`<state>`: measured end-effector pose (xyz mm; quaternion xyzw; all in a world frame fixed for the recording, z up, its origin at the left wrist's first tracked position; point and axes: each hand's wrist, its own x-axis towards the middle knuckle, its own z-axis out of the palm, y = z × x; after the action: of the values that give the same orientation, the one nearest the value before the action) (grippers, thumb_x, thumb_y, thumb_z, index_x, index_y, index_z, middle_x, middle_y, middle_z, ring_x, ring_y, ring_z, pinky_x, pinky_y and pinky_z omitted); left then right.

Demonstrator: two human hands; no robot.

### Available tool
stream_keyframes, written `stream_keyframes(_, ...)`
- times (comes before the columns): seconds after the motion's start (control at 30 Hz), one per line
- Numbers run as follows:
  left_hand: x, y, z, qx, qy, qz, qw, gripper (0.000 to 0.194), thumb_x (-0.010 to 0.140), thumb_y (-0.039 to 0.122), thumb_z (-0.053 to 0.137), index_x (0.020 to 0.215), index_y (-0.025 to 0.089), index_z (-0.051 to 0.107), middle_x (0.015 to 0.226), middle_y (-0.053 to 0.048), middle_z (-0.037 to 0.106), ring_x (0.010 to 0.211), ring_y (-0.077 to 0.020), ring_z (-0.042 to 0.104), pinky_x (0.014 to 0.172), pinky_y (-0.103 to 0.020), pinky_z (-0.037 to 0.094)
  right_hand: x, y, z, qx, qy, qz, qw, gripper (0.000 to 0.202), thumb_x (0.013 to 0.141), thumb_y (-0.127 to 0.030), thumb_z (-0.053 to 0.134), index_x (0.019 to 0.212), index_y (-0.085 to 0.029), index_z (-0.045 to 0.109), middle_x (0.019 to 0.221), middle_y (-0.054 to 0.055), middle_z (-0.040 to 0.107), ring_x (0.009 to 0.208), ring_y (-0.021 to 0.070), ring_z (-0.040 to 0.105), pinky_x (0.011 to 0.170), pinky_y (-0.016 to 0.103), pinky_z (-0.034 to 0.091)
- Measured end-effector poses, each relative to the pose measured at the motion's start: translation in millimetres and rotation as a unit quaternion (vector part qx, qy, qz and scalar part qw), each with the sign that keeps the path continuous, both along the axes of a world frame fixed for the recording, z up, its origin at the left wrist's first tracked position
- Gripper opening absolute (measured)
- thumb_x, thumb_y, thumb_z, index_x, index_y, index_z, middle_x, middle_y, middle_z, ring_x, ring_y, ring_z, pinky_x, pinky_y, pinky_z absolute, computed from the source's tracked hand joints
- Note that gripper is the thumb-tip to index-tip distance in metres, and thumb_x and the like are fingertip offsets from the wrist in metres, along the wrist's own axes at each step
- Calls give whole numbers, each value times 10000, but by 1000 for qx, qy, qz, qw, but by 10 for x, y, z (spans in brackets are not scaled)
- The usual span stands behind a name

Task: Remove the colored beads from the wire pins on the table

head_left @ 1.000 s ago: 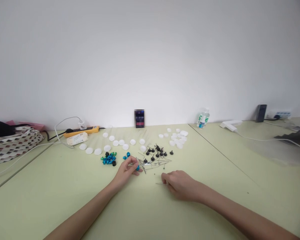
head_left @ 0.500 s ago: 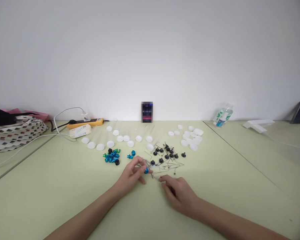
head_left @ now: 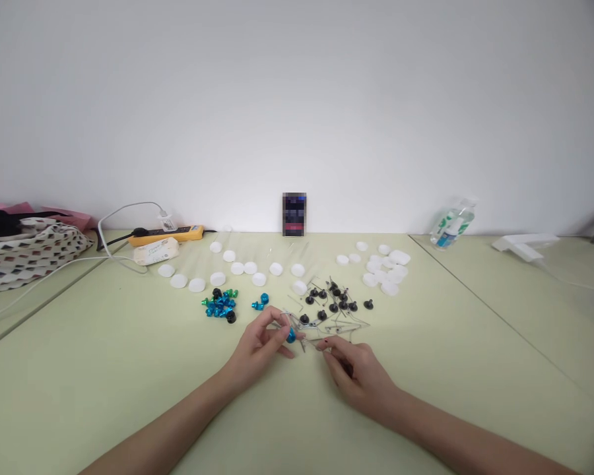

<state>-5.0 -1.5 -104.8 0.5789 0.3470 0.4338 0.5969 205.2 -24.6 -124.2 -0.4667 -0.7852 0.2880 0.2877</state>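
Observation:
My left hand [head_left: 263,340] pinches a shiny blue metal knob [head_left: 291,335] between thumb and fingers, just above the table. Facing it from the right, my right hand [head_left: 354,369] has thumb and forefinger closed on a thin metal rod [head_left: 311,344], which points toward the blue knob. Whether the rod touches the knob, I cannot tell. Behind both hands lie several black knobs with stems [head_left: 333,307] among thin metal rods [head_left: 346,324], some bent. Two loose blue knobs [head_left: 260,302] rest beyond my left hand, and a pile of blue, green and black knobs [head_left: 220,303] is farther left.
Clear tubes with white caps [head_left: 218,278] lie along the back, with loose white caps [head_left: 390,267] to the right. A phone [head_left: 294,214] leans on the wall. A yellow power strip [head_left: 178,234], a patterned bag [head_left: 30,254], a plastic bottle [head_left: 453,225] and a white device [head_left: 525,244] stand around.
The view has shifted slightly. Both hands keep their grips near each other, and the rod in my right hand stays close to the blue knob.

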Motion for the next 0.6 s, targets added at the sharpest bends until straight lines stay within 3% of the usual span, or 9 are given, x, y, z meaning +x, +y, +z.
stream_keyframes(0.33,-11,-46,-23,27,-1,-31,999,124,863,309,482,878,186,478,876,-20,470,965,-220,589,707,-325,558,-6,4,-12,8,19,-8,1000,173,879,-241,389,879,-171,547,482,-76,309,444,83,254,467,212,237)
stream_keyframes(0.6,-5,-73,-73,45,16,-87,995,131,862,310,482,884,181,481,878,-35,491,1003,-234,570,707,-324,558,-71,-5,13,38,34,-5,999,173,862,-206,434,863,-179,605,589,-18,469,512,93,381,498,208,310)
